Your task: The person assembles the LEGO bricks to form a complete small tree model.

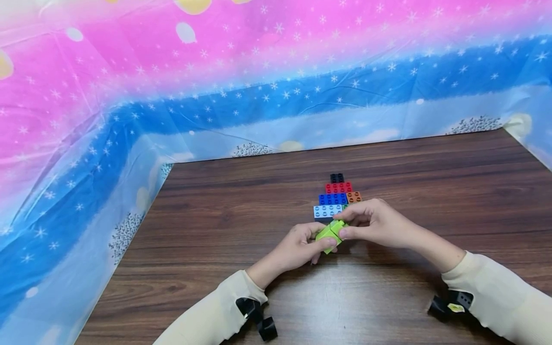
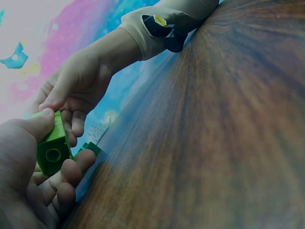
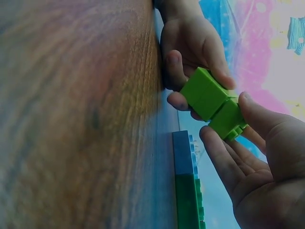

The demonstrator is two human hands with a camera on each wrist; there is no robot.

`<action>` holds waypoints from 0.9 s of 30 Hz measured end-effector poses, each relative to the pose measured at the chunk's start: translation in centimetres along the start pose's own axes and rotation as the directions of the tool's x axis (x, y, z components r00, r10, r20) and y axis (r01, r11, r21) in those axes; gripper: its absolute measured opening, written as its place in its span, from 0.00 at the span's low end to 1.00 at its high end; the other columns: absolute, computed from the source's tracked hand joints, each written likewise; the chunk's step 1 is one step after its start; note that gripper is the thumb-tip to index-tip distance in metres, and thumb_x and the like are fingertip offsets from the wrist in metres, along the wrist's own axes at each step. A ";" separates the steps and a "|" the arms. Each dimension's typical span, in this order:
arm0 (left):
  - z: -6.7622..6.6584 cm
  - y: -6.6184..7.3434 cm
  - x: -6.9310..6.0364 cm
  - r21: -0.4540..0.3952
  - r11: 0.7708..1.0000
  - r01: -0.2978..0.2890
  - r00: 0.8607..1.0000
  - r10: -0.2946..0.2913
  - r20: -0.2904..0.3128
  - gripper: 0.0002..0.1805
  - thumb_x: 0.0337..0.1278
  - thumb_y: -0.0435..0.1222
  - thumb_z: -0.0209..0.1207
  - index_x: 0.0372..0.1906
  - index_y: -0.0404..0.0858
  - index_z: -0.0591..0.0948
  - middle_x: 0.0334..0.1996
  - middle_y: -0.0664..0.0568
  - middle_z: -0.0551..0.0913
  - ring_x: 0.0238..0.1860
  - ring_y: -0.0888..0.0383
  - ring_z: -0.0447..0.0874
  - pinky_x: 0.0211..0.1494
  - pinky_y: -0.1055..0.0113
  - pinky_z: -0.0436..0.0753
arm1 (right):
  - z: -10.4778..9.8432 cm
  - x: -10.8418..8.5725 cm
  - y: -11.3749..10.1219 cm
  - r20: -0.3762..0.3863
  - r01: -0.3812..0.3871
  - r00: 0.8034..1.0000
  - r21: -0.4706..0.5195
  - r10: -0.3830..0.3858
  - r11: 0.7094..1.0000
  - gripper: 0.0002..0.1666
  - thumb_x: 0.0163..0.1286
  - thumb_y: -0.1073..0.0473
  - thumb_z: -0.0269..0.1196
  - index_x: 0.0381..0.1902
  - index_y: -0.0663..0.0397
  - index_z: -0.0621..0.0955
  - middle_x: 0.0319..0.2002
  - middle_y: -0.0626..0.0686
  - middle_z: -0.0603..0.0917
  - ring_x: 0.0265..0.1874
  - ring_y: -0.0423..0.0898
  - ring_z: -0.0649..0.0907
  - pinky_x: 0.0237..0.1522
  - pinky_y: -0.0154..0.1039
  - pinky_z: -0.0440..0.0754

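Note:
Two lime green toy bricks (image 1: 329,235) are held above the wooden table between both hands, one set against the other with a thin seam between them. My left hand (image 1: 297,247) grips the larger brick (image 3: 204,94), thumb on one side and fingers beneath. My right hand (image 1: 381,224) pinches the smaller brick (image 3: 227,119) between thumb and fingertips; studs show at its end. A round hollow tube shows in the open underside of the lime brick (image 2: 53,154) in the left wrist view. Just beyond the hands lies a light blue brick (image 1: 327,211), with a green brick (image 3: 186,200) beside it.
Behind the light blue brick, rows continue on the table (image 1: 207,206): a blue brick (image 1: 332,199) beside an orange brick (image 1: 354,197), then a red brick (image 1: 338,187) and a black brick (image 1: 337,178). A patterned curtain (image 1: 267,105) borders the table's back and left side.

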State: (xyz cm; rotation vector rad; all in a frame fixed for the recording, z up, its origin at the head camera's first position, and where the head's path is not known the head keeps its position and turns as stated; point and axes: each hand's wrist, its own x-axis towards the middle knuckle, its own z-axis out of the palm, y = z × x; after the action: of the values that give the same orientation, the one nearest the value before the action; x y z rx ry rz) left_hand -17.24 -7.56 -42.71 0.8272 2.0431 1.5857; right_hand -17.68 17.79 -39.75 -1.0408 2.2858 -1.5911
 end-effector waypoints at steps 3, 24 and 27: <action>0.0 -0.1 0.0 -0.010 1.000 0.004 1.000 -0.004 -0.003 0.11 0.79 0.36 0.58 0.51 0.32 0.84 0.36 0.44 0.88 0.21 0.62 0.76 0.26 0.71 0.78 | 0.1 0.0 0.1 -0.006 0.001 1.000 -0.003 -0.001 1.000 0.14 0.72 0.67 0.70 0.54 0.65 0.86 0.44 0.55 0.91 0.40 0.44 0.90 0.44 0.41 0.90; 0.1 -0.2 0.0 -0.003 1.000 0.000 0.999 0.000 -0.035 0.11 0.79 0.36 0.59 0.49 0.31 0.84 0.32 0.45 0.86 0.20 0.64 0.70 0.23 0.72 0.72 | 0.9 0.0 0.0 -0.070 0.030 0.997 -0.089 -0.037 0.996 0.12 0.69 0.66 0.73 0.49 0.56 0.88 0.41 0.47 0.91 0.37 0.42 0.90 0.39 0.40 0.89; 0.0 -0.1 0.1 0.040 0.999 -0.014 0.999 0.015 -0.031 0.11 0.79 0.36 0.59 0.49 0.31 0.84 0.34 0.44 0.88 0.25 0.64 0.74 0.27 0.73 0.73 | 0.9 0.0 -0.3 -0.071 0.023 0.997 -0.087 -0.029 0.996 0.12 0.69 0.66 0.73 0.49 0.57 0.89 0.42 0.47 0.91 0.37 0.42 0.90 0.40 0.40 0.90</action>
State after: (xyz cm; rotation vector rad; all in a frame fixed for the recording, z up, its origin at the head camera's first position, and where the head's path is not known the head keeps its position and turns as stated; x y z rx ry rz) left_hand -17.32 -7.53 -42.81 0.8381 2.1011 1.5801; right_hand -17.11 17.10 -39.88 -1.0533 2.4174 -1.5781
